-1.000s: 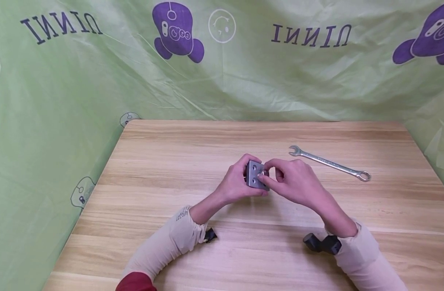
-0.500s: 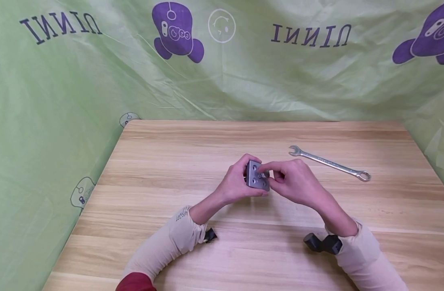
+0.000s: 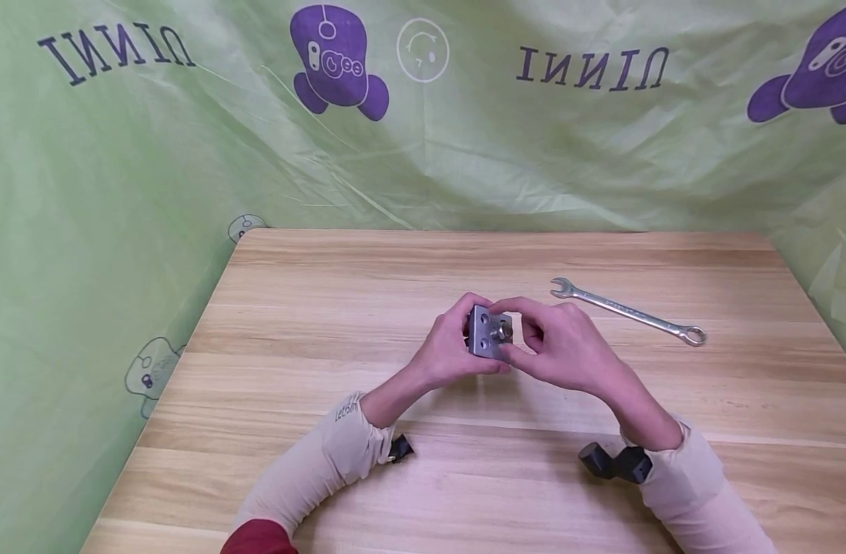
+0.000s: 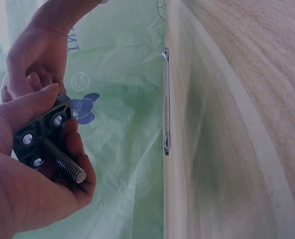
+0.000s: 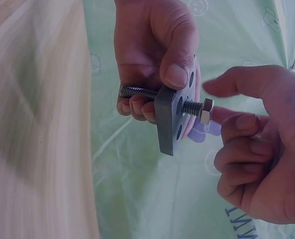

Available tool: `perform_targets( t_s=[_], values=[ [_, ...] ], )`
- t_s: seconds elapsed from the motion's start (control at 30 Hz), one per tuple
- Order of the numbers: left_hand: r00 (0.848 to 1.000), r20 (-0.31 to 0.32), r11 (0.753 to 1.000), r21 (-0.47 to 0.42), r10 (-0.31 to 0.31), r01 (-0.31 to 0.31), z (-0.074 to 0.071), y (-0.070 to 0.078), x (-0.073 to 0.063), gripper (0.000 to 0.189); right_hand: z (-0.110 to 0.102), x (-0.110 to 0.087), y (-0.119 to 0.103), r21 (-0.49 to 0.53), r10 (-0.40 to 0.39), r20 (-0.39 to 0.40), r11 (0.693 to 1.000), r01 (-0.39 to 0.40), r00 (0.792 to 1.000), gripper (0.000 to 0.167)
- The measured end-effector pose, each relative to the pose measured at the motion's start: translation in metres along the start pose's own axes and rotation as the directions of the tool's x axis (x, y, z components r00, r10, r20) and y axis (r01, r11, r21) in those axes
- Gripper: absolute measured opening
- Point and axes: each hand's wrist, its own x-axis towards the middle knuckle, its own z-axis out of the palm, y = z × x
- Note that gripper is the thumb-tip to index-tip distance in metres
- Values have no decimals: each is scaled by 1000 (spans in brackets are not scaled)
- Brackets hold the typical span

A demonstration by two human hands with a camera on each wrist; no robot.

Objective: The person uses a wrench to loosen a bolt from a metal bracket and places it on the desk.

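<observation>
My left hand (image 3: 446, 346) grips a small square plate (image 3: 479, 332) by its edges, held up over the table. One face is smooth grey metal with several holes; the black ribbed back (image 4: 38, 137) shows in the left wrist view. A hex bolt (image 5: 206, 110) passes through the plate, its head standing off the grey face with some thread showing. The long threaded shank (image 4: 65, 162) sticks out behind, beside my left fingers. My right hand (image 3: 568, 342) is at the bolt head, thumb and index finger spread apart around it without pinching, the other fingers curled.
A combination wrench (image 3: 630, 312) lies on the wooden table (image 3: 326, 285), beyond and right of my right hand. Black devices (image 3: 613, 463) sit at both wrists, by the sleeves. A green printed cloth (image 3: 423, 154) hangs behind and at the sides.
My right thumb and index finger have come off the bolt head and spread apart, leaving the head visible between them. My left hand and the plate have stayed in place.
</observation>
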Motion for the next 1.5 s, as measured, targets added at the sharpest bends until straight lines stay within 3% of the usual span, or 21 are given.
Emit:
perform_targets(
  t_s=[0.27, 0.47, 0.67, 0.97, 1.17, 1.5],
  values=[
    [1000, -2, 1000, 5, 8, -8, 0, 0, 0, 72, -1, 3, -5, -66, 239, 0, 969, -239, 971, 22],
    [1000, -2, 1000, 6, 7, -7, 0, 0, 0, 72, 1, 4, -5, -133, 317, 61, 942, -307, 946, 30],
    [1000, 5, 1000, 4, 9, -9, 0, 0, 0, 72, 5, 3, -6, -145, 289, 61, 950, -278, 955, 33],
    [1000, -1, 1000, 18, 6, -6, 1, 0, 0, 71, 4, 1, -7, -130, 238, 49, 965, -230, 970, 22],
    [1000, -5, 1000, 16, 1, -1, 1, 0, 0, 72, 1, 1, -7, -92, 191, 38, 978, -187, 981, 15],
    [1000, 0, 1000, 1, 11, -11, 1, 0, 1, 72, -4, 1, -9, -20, 164, 67, 986, -163, 984, 19]
  ],
)
